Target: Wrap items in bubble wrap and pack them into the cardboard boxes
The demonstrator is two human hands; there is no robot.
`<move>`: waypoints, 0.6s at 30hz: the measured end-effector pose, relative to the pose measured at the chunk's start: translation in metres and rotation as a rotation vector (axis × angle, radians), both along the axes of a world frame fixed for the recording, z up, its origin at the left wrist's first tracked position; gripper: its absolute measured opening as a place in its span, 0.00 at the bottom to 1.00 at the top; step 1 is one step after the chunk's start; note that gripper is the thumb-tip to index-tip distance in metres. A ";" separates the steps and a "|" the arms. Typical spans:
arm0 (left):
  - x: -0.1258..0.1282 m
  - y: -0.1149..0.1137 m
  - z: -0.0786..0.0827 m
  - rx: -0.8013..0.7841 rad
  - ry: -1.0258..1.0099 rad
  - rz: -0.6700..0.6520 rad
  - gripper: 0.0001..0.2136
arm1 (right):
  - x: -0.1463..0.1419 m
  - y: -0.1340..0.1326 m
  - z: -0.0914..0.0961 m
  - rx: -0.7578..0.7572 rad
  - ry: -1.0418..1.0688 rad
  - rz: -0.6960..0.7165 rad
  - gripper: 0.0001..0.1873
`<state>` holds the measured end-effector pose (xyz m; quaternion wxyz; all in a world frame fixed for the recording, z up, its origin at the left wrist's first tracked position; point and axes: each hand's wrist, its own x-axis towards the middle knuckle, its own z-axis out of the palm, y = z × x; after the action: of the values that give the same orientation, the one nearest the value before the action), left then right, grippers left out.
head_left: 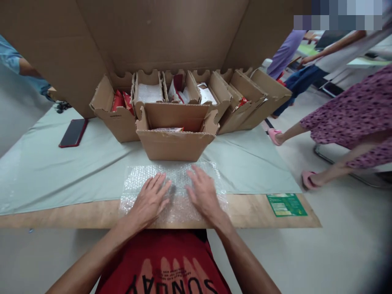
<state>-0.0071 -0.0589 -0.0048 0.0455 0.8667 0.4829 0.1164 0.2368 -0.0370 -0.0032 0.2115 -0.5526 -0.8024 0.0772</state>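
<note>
A clear sheet of bubble wrap [176,204] lies flat at the front of the table, partly on the cloth and partly on bare wood. My left hand [153,196] rests on its left half, fingers stretched out and pointing away from me. Over the right half is my right hand [202,192], fingers spread and slightly blurred. Neither hand grips anything. Just beyond the sheet stands a small cardboard box [177,145] with a packet [169,129] showing inside; the rest of its contents is hidden.
Behind stand several cardboard bins, one with red packets [121,102], another with folded bubble wrap [149,93]. A tall cardboard panel [165,32] rises behind them. A phone [73,132] lies left, a green card [286,205] right. People stand beyond the right edge; an arm [29,67] shows left.
</note>
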 end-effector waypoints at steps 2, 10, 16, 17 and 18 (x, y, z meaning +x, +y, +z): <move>0.001 0.002 -0.009 -0.039 0.058 -0.013 0.25 | -0.021 -0.002 -0.004 -0.067 -0.072 0.130 0.26; -0.094 -0.021 -0.019 -0.036 0.132 0.406 0.31 | 0.086 -0.026 -0.024 0.001 -0.206 -0.366 0.24; -0.091 -0.053 -0.003 0.041 0.027 0.171 0.30 | 0.116 -0.079 -0.009 0.020 -0.109 -0.108 0.24; -0.086 -0.057 -0.003 0.024 0.039 0.082 0.32 | 0.111 -0.086 -0.007 -0.010 -0.106 -0.017 0.26; -0.081 -0.059 -0.005 0.011 0.058 0.011 0.33 | 0.106 -0.091 -0.005 -0.036 -0.109 0.051 0.29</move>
<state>-0.0883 -0.1181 -0.0095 0.0262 0.8674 0.4880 0.0939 0.3428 -0.1279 -0.0087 0.1555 -0.5390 -0.8251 0.0670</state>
